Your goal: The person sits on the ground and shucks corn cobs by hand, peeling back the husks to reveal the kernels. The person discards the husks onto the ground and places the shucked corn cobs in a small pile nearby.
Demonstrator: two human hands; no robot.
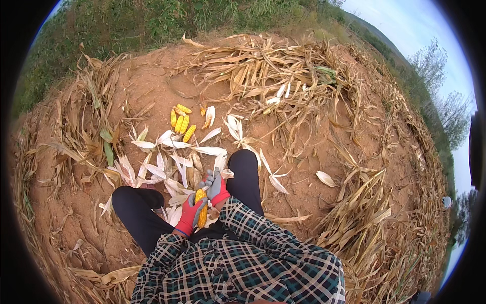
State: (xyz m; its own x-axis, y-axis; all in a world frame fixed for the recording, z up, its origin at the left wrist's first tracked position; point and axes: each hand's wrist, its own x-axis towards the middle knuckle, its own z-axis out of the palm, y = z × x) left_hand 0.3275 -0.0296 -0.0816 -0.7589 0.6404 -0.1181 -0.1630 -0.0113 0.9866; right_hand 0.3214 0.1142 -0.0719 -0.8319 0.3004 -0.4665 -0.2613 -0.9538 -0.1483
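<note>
My left hand [192,212], in a red and grey work glove, is closed around a yellow corn cob [202,222] held upright in front of my lap. Its kernels are bare along most of the visible length. At the cob's upper end my right hand [215,187], gloved the same way, grips pale corn husk [220,163] that sticks up past the fingers. The join between husk and cob is partly hidden by the gloves. Below and in front of my hands, loose white husks [176,186] lie between my knees.
Several husked corn cobs [182,123] lie on the reddish soil [152,87] ahead. A partly husked ear [209,116] is beside them. Dry corn stalks [262,64] are heaped beyond, with more stalks [364,212] to the right and a stalk pile [87,98] to the left.
</note>
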